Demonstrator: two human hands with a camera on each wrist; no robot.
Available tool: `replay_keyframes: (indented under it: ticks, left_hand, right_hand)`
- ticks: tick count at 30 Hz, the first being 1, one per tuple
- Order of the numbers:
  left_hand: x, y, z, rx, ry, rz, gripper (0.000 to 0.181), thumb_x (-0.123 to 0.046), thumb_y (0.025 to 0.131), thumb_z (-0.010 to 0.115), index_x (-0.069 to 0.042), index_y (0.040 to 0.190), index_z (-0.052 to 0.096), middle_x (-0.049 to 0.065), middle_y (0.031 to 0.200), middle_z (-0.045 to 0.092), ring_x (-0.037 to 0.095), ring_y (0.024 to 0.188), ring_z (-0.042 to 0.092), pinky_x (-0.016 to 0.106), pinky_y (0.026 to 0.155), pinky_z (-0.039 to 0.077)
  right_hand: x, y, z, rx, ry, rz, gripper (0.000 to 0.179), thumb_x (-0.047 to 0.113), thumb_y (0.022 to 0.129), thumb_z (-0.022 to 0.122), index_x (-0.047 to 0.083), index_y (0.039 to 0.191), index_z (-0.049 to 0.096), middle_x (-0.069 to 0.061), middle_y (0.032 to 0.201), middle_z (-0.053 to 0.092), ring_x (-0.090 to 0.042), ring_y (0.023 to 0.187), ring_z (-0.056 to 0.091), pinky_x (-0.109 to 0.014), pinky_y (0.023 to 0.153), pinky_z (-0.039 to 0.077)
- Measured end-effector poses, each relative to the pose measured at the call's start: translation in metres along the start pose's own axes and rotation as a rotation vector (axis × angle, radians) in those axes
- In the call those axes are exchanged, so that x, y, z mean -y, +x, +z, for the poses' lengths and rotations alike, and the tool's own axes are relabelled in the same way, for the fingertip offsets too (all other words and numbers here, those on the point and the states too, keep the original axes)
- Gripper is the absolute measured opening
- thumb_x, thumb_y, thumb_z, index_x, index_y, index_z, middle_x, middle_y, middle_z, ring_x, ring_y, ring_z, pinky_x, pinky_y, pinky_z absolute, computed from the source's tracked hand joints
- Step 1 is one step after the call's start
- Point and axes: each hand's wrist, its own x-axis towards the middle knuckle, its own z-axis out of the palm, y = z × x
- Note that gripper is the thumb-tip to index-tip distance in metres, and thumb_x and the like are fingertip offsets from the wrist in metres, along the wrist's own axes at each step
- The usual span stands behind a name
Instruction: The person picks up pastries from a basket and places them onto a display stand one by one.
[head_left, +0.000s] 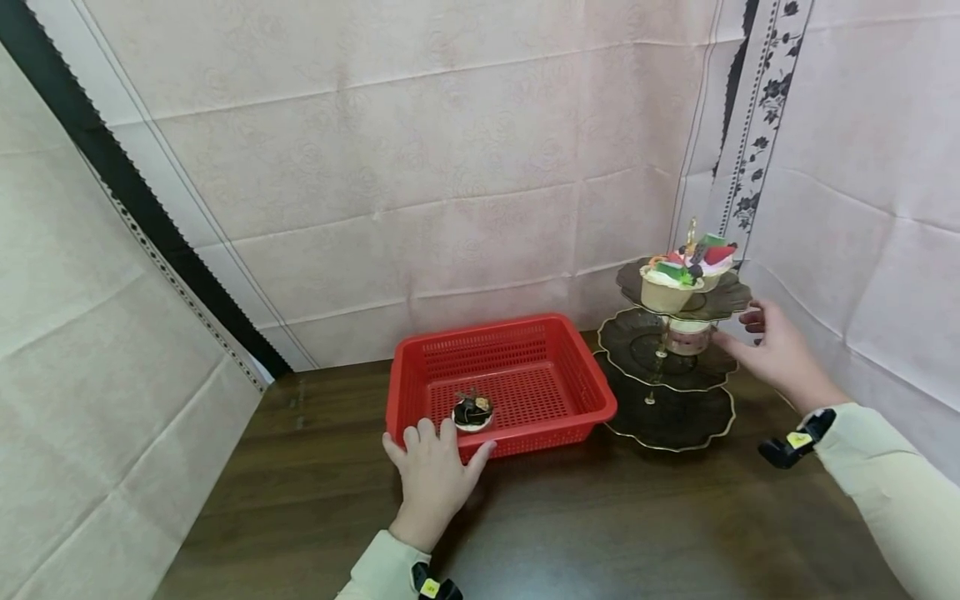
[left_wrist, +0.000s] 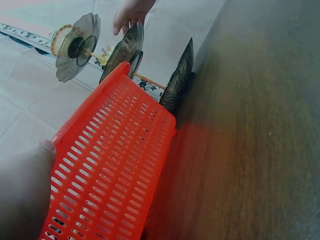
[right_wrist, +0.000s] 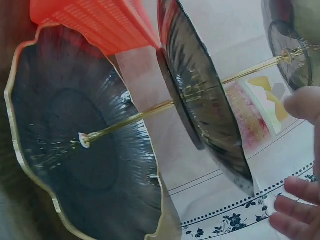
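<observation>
My left hand [head_left: 435, 475] rests at the front rim of a red plastic basket [head_left: 577, 423], its fingers spread and fairly straight. Inside the basket, close to those fingertips, lies a small dark-topped cupcake [head_left: 472, 412]. At the right, my right hand [head_left: 780, 354] reaches to the middle tier of a three-tier stand [head_left: 671, 421]. Its fingers are apart, with the thumb beside a small pink-sided cake [right_wrist: 250, 117] on that tier; contact cannot be told. The top tier bears a cupcake [head_left: 666, 293] with green and white topping and another cake [head_left: 718, 262] with red pieces.
The stand's dark, gold-edged tiers stand close to the basket's right side. Both are on a brown wooden table [head_left: 600, 517]. Pale cloth [head_left: 450, 167] hangs behind and at both sides, and the stand is near the right back corner.
</observation>
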Motion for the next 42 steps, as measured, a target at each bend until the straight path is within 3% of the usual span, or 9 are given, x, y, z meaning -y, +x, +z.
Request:
replay_keyframes:
  ticks: [2,4,6,8,13,22,29,36,42]
  left_hand:
    - [0.000,0.000,-0.001,0.015,-0.001,-0.007,0.078,-0.079,0.086,0.052,-0.006,0.109,0.065,0.019,0.096,0.058,0.041,0.094,0.052,0.077,0.099,0.020]
    - [-0.001,0.000,-0.002,0.028,-0.005,-0.013,0.077,-0.078,0.086,0.053,-0.006,0.110,0.065,0.019,0.097,0.058,0.041,0.095,0.053,0.078,0.099,0.020]
    - [-0.001,0.000,-0.003,0.037,-0.005,-0.016,0.077,-0.077,0.086,0.054,-0.005,0.110,0.065,0.019,0.098,0.059,0.042,0.095,0.053,0.077,0.099,0.021]
    - [-0.001,0.000,-0.004,0.044,-0.003,-0.017,0.077,-0.077,0.086,0.054,-0.005,0.111,0.066,0.019,0.098,0.059,0.042,0.095,0.053,0.077,0.099,0.021]
    - [-0.002,0.001,-0.003,0.052,-0.003,-0.017,0.077,-0.077,0.087,0.051,-0.005,0.112,0.065,0.019,0.100,0.059,0.042,0.096,0.053,0.077,0.100,0.020]
    - [-0.002,0.001,-0.002,0.022,-0.011,-0.014,0.075,-0.077,0.086,0.053,-0.006,0.108,0.065,0.019,0.097,0.058,0.041,0.094,0.053,0.078,0.099,0.020]
    - [-0.001,0.000,0.000,-0.010,-0.011,0.003,0.075,-0.078,0.087,0.052,-0.006,0.103,0.064,0.019,0.092,0.057,0.041,0.091,0.052,0.078,0.098,0.020]
    - [-0.001,0.001,0.000,0.003,0.001,0.004,0.076,-0.079,0.087,0.049,-0.006,0.105,0.064,0.019,0.092,0.056,0.041,0.091,0.052,0.078,0.099,0.021]
    - [-0.002,0.002,-0.001,0.038,0.014,-0.006,0.078,-0.079,0.088,0.048,-0.006,0.109,0.064,0.020,0.096,0.057,0.041,0.094,0.052,0.078,0.099,0.020]
  right_hand:
    - [-0.001,-0.008,-0.002,-0.051,0.000,0.001,0.077,0.034,0.097,0.066,-0.011,0.146,0.028,-0.033,0.127,0.048,-0.038,0.106,0.054,-0.036,0.090,0.049]
    - [0.001,-0.016,-0.002,-0.107,-0.002,-0.010,0.066,0.032,0.097,0.067,-0.010,0.139,0.038,-0.027,0.120,0.052,-0.020,0.096,0.055,-0.018,0.079,0.046]
    - [0.004,-0.024,-0.001,-0.157,-0.005,-0.030,0.054,0.030,0.097,0.067,-0.008,0.130,0.045,-0.021,0.112,0.055,-0.007,0.086,0.053,-0.008,0.070,0.042]
    - [0.010,-0.031,0.003,-0.202,-0.017,-0.054,0.045,0.027,0.096,0.068,-0.006,0.122,0.051,-0.016,0.105,0.056,0.001,0.080,0.049,-0.007,0.068,0.040]
    - [0.029,-0.041,0.019,-0.285,-0.014,-0.130,0.029,0.017,0.093,0.070,-0.002,0.112,0.058,-0.006,0.094,0.056,0.000,0.075,0.049,-0.008,0.066,0.039]
    - [0.059,-0.042,0.060,-0.244,0.033,-0.334,0.021,0.003,0.088,0.073,0.000,0.105,0.062,-0.004,0.085,0.057,-0.003,0.069,0.050,-0.011,0.061,0.040]
    - [0.080,-0.035,0.095,-0.135,0.073,-0.439,0.025,0.001,0.085,0.076,0.005,0.105,0.061,-0.002,0.085,0.057,-0.009,0.069,0.051,-0.017,0.060,0.043]
    - [0.104,-0.022,0.134,0.108,0.121,-0.390,0.026,0.011,0.092,0.073,0.009,0.113,0.058,-0.007,0.096,0.061,-0.015,0.078,0.057,-0.028,0.063,0.051]
    - [0.125,-0.011,0.167,0.318,0.077,-0.335,0.037,0.021,0.092,0.075,0.014,0.124,0.057,-0.003,0.110,0.062,-0.018,0.095,0.061,-0.036,0.077,0.054]
